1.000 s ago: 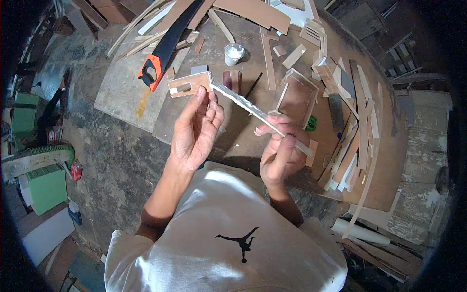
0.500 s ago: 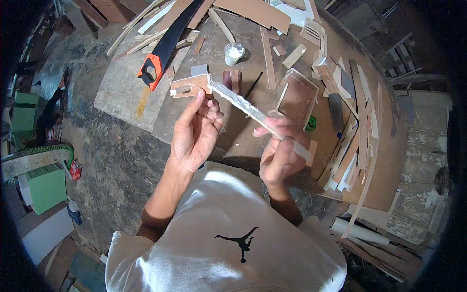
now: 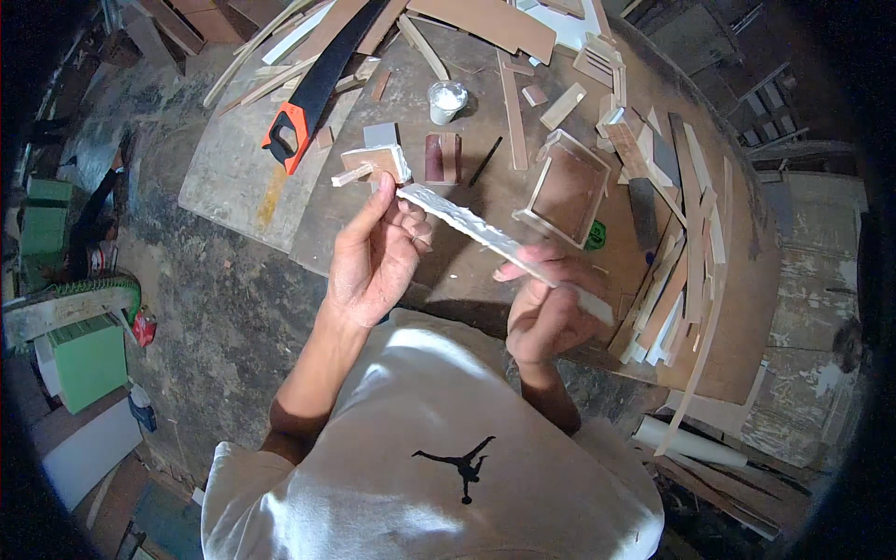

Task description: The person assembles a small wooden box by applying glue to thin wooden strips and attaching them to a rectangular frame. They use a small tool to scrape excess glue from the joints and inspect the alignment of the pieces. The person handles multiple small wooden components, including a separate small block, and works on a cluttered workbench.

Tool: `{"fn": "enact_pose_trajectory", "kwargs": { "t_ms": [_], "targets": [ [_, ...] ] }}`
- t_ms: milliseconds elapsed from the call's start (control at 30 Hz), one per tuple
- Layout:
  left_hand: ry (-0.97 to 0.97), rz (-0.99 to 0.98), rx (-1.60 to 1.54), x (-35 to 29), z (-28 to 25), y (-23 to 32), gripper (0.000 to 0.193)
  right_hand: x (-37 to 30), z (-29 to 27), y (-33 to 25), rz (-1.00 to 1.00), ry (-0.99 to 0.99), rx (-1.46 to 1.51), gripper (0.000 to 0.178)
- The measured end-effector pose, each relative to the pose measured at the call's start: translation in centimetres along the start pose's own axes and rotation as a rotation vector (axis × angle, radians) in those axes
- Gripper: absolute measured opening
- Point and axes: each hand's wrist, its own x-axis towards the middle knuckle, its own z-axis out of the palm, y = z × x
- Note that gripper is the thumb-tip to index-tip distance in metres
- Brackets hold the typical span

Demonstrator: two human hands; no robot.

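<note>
Between the thumb and fingers of my left hand (image 3: pixel 375 257) is a small brown wooden piece (image 3: pixel 375 162), with thick white paste along its upper and right edges. My right hand (image 3: pixel 553 313), slightly blurred, pinches a thin flat strip (image 3: pixel 471 229) near its lower end. White paste coats much of the strip's upper face. The strip slants up to the left, its far end close to my left fingertips; whether it touches them I cannot tell. Beyond my hands, a clear cup (image 3: pixel 447 102) of white paste stands on the work table (image 3: pixel 439 266).
An orange-handled handsaw (image 3: pixel 289 140) lies at the far left of the table. A shallow wooden frame (image 3: pixel 569 189), a thin black stick (image 3: pixel 485 161) and small blocks (image 3: pixel 443 157) lie ahead. Long wood strips (image 3: pixel 686 271) pile up on the right; boards (image 3: pixel 485 26) crowd the far edge.
The strip has moved down and right with my right hand, its end coming away from the wooden piece's pasted edge. The wooden piece has tilted slightly in my left hand.
</note>
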Motion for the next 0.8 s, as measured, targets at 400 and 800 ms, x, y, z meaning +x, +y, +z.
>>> {"fn": "enact_pose_trajectory", "kwargs": {
  "t_ms": [400, 800],
  "targets": [
    [-0.06, 0.349, 0.311, -0.6, -0.7, -0.5, 0.022, 1.7, 0.4, 0.3, 0.511, 0.429, 0.134, 0.034],
    [-0.178, 0.54, 0.63, -1.2, -1.1, 0.8, 0.024, 2.4, 0.4, 0.3, 0.598, 0.36, 0.207, 0.031]
  ]
}}
